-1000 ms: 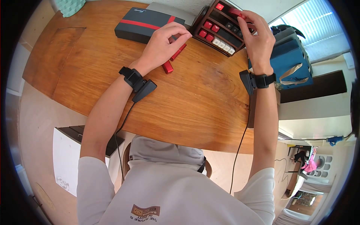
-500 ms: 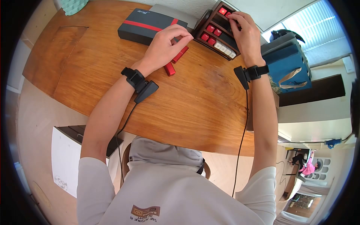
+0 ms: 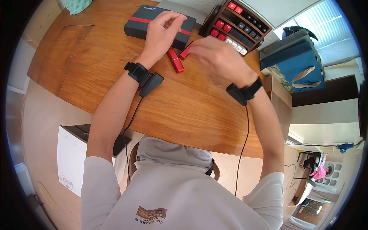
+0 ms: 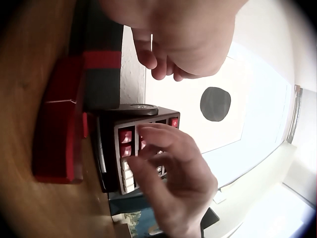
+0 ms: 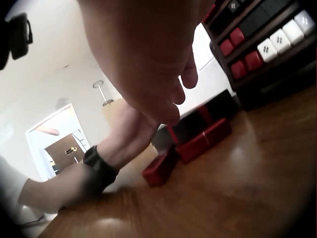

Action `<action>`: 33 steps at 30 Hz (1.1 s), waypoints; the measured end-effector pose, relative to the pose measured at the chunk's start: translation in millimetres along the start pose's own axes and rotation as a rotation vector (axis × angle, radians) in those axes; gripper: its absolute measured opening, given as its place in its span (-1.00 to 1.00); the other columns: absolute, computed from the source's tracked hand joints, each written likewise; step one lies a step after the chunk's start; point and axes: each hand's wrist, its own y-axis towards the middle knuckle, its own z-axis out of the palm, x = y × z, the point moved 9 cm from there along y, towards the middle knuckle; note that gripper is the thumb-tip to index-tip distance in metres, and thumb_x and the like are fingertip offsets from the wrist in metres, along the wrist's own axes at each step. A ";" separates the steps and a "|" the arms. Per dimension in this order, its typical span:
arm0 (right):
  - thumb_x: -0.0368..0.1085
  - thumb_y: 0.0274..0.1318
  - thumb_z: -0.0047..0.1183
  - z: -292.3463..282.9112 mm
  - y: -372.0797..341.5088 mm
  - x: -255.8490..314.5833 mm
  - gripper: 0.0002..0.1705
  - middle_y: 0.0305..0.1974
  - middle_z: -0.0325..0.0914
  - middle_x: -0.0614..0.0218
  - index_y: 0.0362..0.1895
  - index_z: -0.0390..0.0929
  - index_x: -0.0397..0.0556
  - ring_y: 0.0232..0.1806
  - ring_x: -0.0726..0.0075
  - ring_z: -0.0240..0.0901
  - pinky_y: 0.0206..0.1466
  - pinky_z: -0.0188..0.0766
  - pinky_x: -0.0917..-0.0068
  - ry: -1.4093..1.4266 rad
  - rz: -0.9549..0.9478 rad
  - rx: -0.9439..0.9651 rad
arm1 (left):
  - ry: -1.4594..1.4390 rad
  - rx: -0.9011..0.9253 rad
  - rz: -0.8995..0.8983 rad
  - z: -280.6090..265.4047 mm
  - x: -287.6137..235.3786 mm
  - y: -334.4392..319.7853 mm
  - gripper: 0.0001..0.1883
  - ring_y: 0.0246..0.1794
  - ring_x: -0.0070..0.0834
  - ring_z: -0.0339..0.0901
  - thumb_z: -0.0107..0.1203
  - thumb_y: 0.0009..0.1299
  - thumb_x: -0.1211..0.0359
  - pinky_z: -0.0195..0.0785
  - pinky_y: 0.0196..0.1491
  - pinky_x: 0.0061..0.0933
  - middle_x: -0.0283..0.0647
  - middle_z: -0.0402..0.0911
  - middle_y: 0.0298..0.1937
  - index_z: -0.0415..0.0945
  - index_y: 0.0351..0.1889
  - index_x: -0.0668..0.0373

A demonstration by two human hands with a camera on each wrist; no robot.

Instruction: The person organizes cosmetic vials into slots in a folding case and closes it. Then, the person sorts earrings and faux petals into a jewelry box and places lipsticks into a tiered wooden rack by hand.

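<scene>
My left hand [image 3: 163, 36] hovers over the dark box [image 3: 140, 28] with its fingers loosely bent and nothing held. Two red lipstick tubes lie on the table in front of the box: one [image 3: 175, 61] nearer me, the other [image 3: 186, 51] close beside it. Blurred by motion, my right hand [image 3: 220, 57] is over the table, its fingertips overlapping the farther tube in the head view. In the left wrist view the right thumb and fingers stand apart with a gap between. Behind it, a wooden rack [image 3: 213, 20] holds red, black and white lipsticks; two red ones [image 3: 235, 8] occupy the top row's left end.
The box, banded with red ribbon, stands at the back beside the rack. Right of the rack are a blue paper bag [image 3: 293, 71] with ribbon handles and a cardboard box [image 3: 279, 92]. A pale green object [image 3: 76, 5] sits at the far left.
My right hand has let go of a red lipstick in the rack's top row and come back left toward the table tubes. A second red one now shows there. The left hand has shifted slightly over the box.
</scene>
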 end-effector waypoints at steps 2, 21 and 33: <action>-0.43 0.09 0.19 22.4 0.7 9.8 -0.67 0.03 0.67 0.30 -0.01 0.69 -0.02 0.05 0.16 0.62 0.08 0.63 0.32 0.026 -0.046 0.069 | 0.006 -0.004 -0.009 -2.7 0.8 1.3 -0.81 -0.36 -0.75 0.48 0.19 0.59 0.31 0.32 -0.31 -0.66 -0.42 0.63 -0.31 0.71 -0.01 0.20; -0.30 0.22 0.29 -11.9 -16.1 -17.8 -0.75 -0.17 0.67 0.26 -0.03 0.68 -0.04 -0.19 0.16 0.68 -0.11 0.67 0.31 0.058 0.213 -0.095 | 0.008 0.007 -0.032 0.0 7.2 -0.6 -0.80 -0.35 -0.77 0.48 0.19 0.60 0.30 0.33 -0.29 -0.66 -0.44 0.61 -0.32 0.71 -0.01 0.21; -0.25 0.18 0.40 -89.4 -28.5 -61.6 -0.73 -0.23 0.74 0.32 -0.05 0.74 0.01 -0.39 0.35 0.64 -0.33 0.61 0.49 -0.212 0.400 -0.465 | 0.039 0.010 0.009 0.4 3.6 -1.3 -0.81 -0.31 -0.75 0.49 0.20 0.59 0.31 0.36 -0.25 -0.65 -0.44 0.62 -0.21 0.71 -0.03 0.24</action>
